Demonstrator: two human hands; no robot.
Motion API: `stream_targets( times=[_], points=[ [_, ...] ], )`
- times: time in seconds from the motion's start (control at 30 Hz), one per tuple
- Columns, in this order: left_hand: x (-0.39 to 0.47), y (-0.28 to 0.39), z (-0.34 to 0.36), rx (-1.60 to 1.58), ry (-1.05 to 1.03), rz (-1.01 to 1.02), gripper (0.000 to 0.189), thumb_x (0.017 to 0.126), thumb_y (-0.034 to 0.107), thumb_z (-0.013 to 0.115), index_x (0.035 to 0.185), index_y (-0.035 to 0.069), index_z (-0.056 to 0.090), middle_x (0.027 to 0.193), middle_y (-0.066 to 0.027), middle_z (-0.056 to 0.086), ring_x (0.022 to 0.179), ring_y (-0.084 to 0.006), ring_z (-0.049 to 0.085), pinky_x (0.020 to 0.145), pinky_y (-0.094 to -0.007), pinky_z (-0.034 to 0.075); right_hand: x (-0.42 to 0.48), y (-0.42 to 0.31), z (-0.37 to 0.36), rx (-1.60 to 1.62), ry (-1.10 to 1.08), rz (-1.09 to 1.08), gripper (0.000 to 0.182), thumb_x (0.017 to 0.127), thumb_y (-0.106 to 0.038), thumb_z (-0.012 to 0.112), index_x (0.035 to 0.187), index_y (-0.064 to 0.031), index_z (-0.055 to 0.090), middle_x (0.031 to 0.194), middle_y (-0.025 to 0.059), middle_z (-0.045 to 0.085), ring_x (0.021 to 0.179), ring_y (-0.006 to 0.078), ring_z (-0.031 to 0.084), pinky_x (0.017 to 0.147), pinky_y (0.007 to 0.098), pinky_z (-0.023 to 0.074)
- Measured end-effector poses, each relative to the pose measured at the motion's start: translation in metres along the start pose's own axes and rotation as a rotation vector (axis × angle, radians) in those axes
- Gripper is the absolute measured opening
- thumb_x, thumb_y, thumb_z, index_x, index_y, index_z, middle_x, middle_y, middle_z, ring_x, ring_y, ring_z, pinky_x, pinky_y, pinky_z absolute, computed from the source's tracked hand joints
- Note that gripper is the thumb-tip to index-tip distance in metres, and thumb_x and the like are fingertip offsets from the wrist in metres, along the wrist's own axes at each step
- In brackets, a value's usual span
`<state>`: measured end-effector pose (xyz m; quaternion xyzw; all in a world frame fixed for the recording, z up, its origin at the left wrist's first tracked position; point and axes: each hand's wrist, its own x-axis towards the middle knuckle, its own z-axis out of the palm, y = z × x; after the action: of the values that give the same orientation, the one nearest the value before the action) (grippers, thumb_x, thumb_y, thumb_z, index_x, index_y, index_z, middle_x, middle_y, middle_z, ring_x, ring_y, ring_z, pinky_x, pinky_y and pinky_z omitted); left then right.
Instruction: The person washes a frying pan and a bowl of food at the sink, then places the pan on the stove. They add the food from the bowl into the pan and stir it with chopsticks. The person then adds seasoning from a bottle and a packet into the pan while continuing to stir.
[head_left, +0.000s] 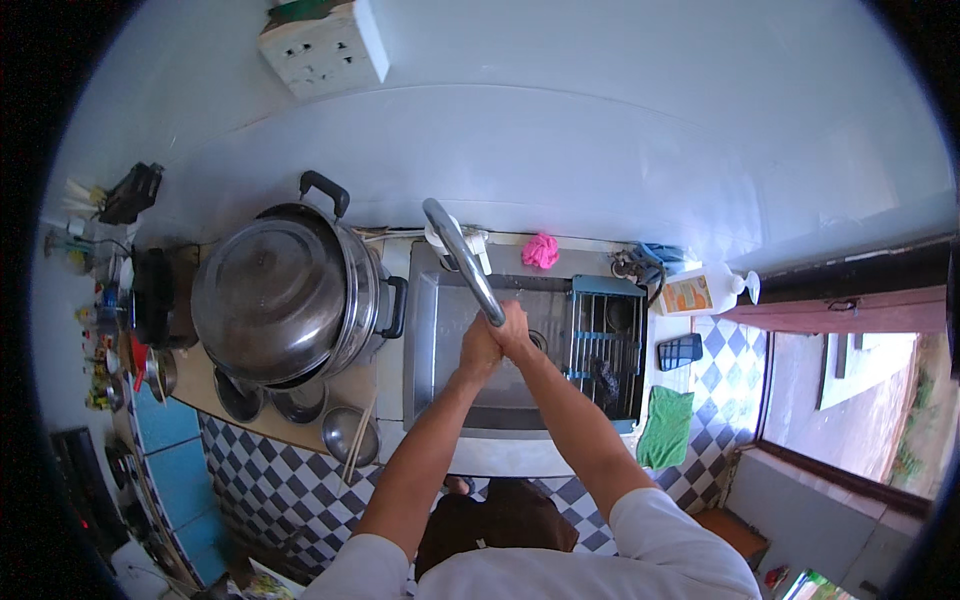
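My left hand (478, 346) and my right hand (514, 328) are pressed together over the left part of a steel sink (450, 315), right under the spout of a curved metal faucet (469, 262). The spout's tip partly covers them, and whatever may lie between the palms is hidden. A drain shows just right of my wrists. Across the sink's right side sits a drying rack (607, 337) with a blue frame and metal bars. A pink mesh scrubber (540, 250) lies on the sink's back ledge.
A large lidded steamer pot (274, 300) stands left of the sink. Metal bowls (349, 435), one with chopsticks (358, 442) across it, sit at the counter's front edge. To the right are a pump bottle (697, 291), a small dark basket (679, 352) and a green cloth (666, 427).
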<state>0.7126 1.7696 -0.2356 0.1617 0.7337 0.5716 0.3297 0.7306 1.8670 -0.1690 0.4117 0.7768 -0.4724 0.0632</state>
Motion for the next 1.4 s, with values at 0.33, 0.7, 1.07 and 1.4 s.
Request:
stream_targets(
  times=[0.33, 0.7, 1.07, 1.4],
  points=[
    [-0.004, 0.029, 0.011, -0.896, 0.043, -0.555, 0.03, 0.097, 0.029, 0.055, 0.115, 0.005, 0.053, 0.105, -0.0089, 0.06, 0.092, -0.0249, 0.059, 0.085, -0.042, 0.048, 0.119, 0.048, 0.06, 0.151, 0.406, -0.184, 0.046, 0.086, -0.022, 0.058, 0.121, 0.0066, 0.051, 0.092, 0.022, 0.069, 0.075, 0.0327, 0.069, 0.072, 0.0404, 0.0547],
    [0.001, 0.042, 0.017, -1.101, -0.055, -0.607, 0.033, 0.099, 0.028, 0.042, 0.123, 0.007, 0.051, 0.122, -0.0099, 0.057, 0.114, -0.0251, 0.053, 0.1, -0.0431, 0.041, 0.083, -0.011, -0.006, 1.125, -0.224, 0.201, 0.026, 0.091, -0.016, 0.058, 0.105, 0.0062, 0.061, 0.096, 0.0152, 0.068, 0.079, 0.0233, 0.067, 0.069, 0.0332, 0.0539],
    [-0.03, -0.02, -0.011, -1.492, -0.566, -0.417, 0.037, 0.097, 0.028, 0.05, 0.129, 0.01, 0.052, 0.125, -0.0114, 0.059, 0.122, -0.0313, 0.052, 0.105, -0.0441, 0.041, -0.027, 0.045, 0.051, 0.369, -0.011, -0.084, 0.044, 0.092, -0.035, 0.047, 0.116, -0.003, 0.064, 0.109, 0.0212, 0.066, 0.1, 0.0361, 0.062, 0.088, 0.0416, 0.0485],
    [-0.129, -0.035, 0.002, 0.638, -0.552, 0.012, 0.031, 0.091, 0.015, 0.053, 0.12, 0.005, 0.057, 0.119, -0.0191, 0.06, 0.113, -0.0374, 0.056, 0.097, -0.0447, 0.046, -0.121, 0.091, 0.092, -0.154, -0.281, 0.094, 0.039, 0.086, -0.029, 0.058, 0.112, 0.0007, 0.061, 0.111, 0.0257, 0.064, 0.105, 0.0363, 0.063, 0.095, 0.0437, 0.0491]
  ],
)
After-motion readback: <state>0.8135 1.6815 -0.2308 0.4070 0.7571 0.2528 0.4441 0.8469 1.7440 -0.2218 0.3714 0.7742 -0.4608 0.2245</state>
